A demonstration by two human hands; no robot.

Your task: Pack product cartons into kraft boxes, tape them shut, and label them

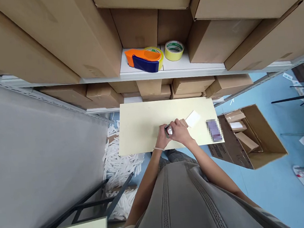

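Note:
My left hand (pixel 162 137) and my right hand (pixel 180 131) meet over the near edge of a small pale-yellow table (pixel 140 129). Both are closed around one small dark and silvery object (pixel 168 130) held between them; I cannot make out what it is. A white card or small box (pixel 192 118) lies on the table just right of my right hand. Further right a blurred purple item (pixel 213 130) rests near the table's right edge.
An open cardboard box (pixel 252 136) with smaller boxes inside stands on the blue floor to the right. An orange-and-blue tape dispenser (pixel 143 59) and a yellow tape roll (pixel 174 50) sit on a shelf among large cartons. White scraps (pixel 119 168) litter the floor left.

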